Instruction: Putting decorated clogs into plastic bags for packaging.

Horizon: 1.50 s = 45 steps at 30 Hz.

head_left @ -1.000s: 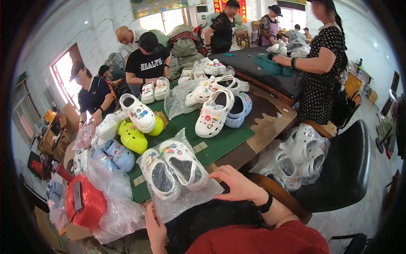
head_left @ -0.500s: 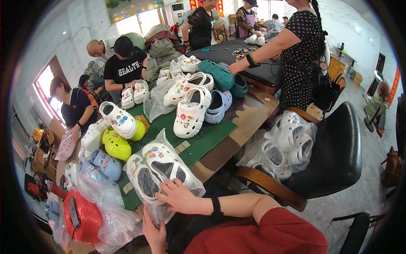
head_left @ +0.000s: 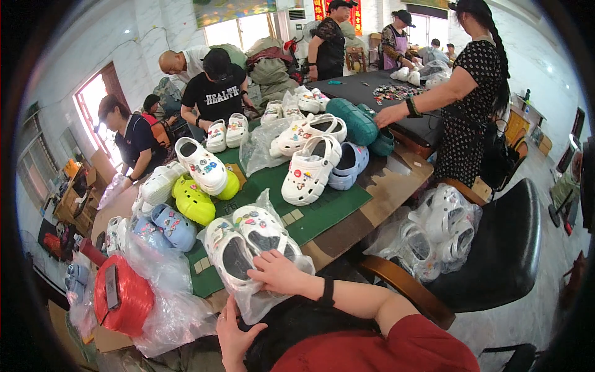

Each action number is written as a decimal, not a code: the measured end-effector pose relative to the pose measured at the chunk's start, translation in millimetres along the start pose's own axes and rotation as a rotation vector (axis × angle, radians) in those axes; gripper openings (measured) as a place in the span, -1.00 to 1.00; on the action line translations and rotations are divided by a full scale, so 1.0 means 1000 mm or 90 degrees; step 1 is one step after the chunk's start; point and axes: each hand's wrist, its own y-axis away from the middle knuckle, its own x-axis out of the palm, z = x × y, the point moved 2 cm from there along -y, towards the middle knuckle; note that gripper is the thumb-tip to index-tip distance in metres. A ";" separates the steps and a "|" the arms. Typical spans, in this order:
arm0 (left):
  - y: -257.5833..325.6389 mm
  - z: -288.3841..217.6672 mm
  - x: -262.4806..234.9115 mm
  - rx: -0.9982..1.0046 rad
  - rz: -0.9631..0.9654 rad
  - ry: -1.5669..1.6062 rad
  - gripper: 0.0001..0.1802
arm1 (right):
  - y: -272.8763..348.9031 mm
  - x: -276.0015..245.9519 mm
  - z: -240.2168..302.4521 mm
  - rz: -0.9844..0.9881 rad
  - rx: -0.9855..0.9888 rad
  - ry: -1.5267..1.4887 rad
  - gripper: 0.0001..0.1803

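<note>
A pair of white clogs (head_left: 256, 228), decorated with small colourful charms, lies in a clear plastic bag (head_left: 249, 308) directly ahead of the left hand and beneath the fingers of the right. The right hand (head_left: 277, 273) is open, its fingers laid loosely spread over the heel end of the right-hand clog; whether it grips the plastic, I cannot tell. The left hand (head_left: 238, 335) is open too, thumb well apart from the fingers, at the bag's near edge; whether the fingertips touch it is unclear. Beyond both hands, a green mat (head_left: 334, 209) bears an unbagged white clog (head_left: 304, 177). Ahead and left of the hands are yellow-green clogs (head_left: 195, 201) and blue clogs (head_left: 175, 228). Left of the left hand sits a red roll of twine (head_left: 133, 304). Right of the right hand, more bagged white clogs (head_left: 447, 209) rest on a black chair (head_left: 496, 260). Farthest ahead, a co-worker's hand (head_left: 390, 115) reaches to teal clogs (head_left: 352, 122).
</note>
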 end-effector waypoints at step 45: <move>0.001 0.003 0.003 -0.013 0.003 -0.020 -0.35 | 0.093 -0.156 -0.131 -0.078 0.403 0.172 -0.42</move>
